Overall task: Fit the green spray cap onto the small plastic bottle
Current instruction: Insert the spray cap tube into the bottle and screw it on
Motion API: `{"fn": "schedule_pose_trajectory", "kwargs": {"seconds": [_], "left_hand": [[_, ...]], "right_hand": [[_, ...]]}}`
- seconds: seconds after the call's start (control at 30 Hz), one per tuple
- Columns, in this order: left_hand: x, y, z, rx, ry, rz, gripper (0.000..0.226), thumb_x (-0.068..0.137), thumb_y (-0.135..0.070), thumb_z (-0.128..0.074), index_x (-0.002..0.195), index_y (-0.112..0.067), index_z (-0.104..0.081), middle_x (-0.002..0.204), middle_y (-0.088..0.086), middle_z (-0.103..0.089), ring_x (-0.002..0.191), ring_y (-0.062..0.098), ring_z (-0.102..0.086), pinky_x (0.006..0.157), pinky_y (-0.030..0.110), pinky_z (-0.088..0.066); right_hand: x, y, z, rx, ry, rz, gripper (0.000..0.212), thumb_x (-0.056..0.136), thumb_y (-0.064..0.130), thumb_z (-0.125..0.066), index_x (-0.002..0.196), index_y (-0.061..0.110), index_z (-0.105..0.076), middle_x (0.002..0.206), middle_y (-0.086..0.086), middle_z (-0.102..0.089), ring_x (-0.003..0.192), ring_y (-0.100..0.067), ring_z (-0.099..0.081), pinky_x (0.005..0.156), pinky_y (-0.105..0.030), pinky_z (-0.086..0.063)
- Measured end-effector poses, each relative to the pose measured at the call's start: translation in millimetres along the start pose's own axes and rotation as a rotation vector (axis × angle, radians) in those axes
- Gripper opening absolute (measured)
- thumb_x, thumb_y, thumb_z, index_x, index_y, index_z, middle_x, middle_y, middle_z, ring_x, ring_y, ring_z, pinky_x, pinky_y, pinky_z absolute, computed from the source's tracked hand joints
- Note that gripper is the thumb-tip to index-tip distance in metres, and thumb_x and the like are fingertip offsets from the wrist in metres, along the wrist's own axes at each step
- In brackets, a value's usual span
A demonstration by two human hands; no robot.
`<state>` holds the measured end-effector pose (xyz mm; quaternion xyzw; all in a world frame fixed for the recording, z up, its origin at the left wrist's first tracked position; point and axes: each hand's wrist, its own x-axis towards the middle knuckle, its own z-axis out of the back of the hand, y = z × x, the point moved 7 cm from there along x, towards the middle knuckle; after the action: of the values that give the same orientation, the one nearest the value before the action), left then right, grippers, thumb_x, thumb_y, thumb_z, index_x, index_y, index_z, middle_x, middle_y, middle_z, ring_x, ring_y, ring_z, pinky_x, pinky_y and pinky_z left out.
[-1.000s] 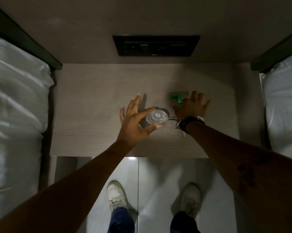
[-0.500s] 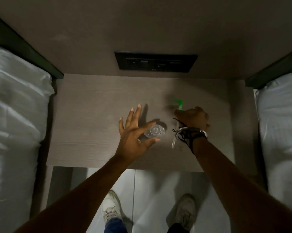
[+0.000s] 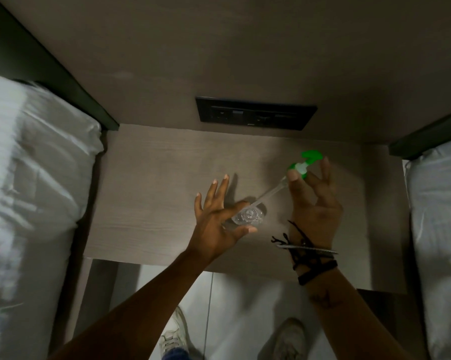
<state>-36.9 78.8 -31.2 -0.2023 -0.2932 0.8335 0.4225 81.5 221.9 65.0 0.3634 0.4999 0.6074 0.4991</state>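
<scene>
A small clear plastic bottle (image 3: 248, 216) stands upright on the wooden bedside table (image 3: 151, 193), seen from above. My left hand (image 3: 219, 216) holds it between thumb and forefinger, the other fingers spread. My right hand (image 3: 314, 203) pinches the green spray cap (image 3: 303, 163) by its collar, lifted above the table to the right of the bottle. The cap's clear dip tube (image 3: 271, 192) slants down and left, with its tip at the bottle's mouth.
White pillows lie on a bed at the left (image 3: 32, 193) and on another at the right (image 3: 440, 216). A black socket panel (image 3: 255, 113) sits on the wall behind the table. My shoes (image 3: 284, 339) stand on the pale floor below the table's front edge.
My right hand has lifted the green cap off the table and turned it, so the dip tube now points down to the bottle. The left hand stayed on the bottle.
</scene>
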Motion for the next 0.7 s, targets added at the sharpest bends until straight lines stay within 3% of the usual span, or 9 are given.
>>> {"fn": "schedule_pose_trajectory", "kwargs": {"seconds": [0.1, 0.23, 0.43, 0.5, 0.7], "left_hand": [[-1.2, 2.0, -2.1, 0.0, -0.018, -0.013, 0.055, 0.076, -0.067, -0.06, 0.125, -0.042, -0.058, 0.162, -0.001, 0.0, 0.147, 0.018, 0.011, 0.114, 0.052, 0.012], [-1.0, 5.7, -5.6, 0.007, -0.031, -0.019, 0.056, 0.074, -0.07, -0.056, 0.124, -0.044, -0.058, 0.162, -0.002, -0.001, 0.148, 0.017, 0.01, 0.115, 0.053, 0.01], [-1.7, 7.2, -4.4, -0.054, -0.098, -0.072, 0.045, 0.076, -0.068, -0.055, 0.114, -0.043, -0.059, 0.161, 0.004, -0.015, 0.148, 0.023, -0.002, 0.114, 0.06, -0.001], [-2.7, 6.8, -4.5, -0.053, -0.102, -0.081, 0.046, 0.077, -0.07, -0.053, 0.113, -0.041, -0.062, 0.16, 0.003, -0.015, 0.148, 0.02, -0.001, 0.114, 0.059, 0.0], [-2.4, 8.8, -6.8, -0.048, -0.085, -0.076, 0.049, 0.079, -0.072, -0.049, 0.115, -0.041, -0.061, 0.161, 0.002, -0.012, 0.148, 0.016, 0.004, 0.114, 0.059, 0.001]], "right_hand": [[-10.1, -1.5, -9.4, -0.133, 0.056, 0.142, 0.029, 0.075, 0.043, -0.066, 0.1, 0.027, -0.065, 0.149, -0.01, -0.042, 0.137, -0.026, -0.036, 0.109, -0.049, -0.036], [-21.2, -10.5, -14.9, -0.209, 0.132, 0.274, 0.031, 0.076, 0.037, -0.073, 0.098, 0.016, -0.07, 0.147, -0.013, -0.042, 0.135, -0.031, -0.038, 0.109, -0.032, -0.03], [-49.0, -28.1, -27.2, -0.41, 0.335, 0.472, 0.034, 0.074, 0.036, -0.073, 0.101, 0.015, -0.072, 0.146, -0.016, -0.041, 0.135, -0.037, -0.038, 0.109, -0.052, -0.028], [-50.8, -37.6, -30.1, -0.461, 0.378, 0.458, 0.035, 0.072, 0.034, -0.075, 0.101, 0.016, -0.072, 0.148, -0.011, -0.038, 0.136, -0.035, -0.037, 0.108, -0.052, -0.028], [-46.1, -41.6, -31.6, -0.442, 0.303, 0.472, 0.035, 0.068, 0.032, -0.081, 0.097, 0.015, -0.071, 0.146, -0.011, -0.042, 0.132, -0.033, -0.042, 0.106, -0.042, -0.027]]}}
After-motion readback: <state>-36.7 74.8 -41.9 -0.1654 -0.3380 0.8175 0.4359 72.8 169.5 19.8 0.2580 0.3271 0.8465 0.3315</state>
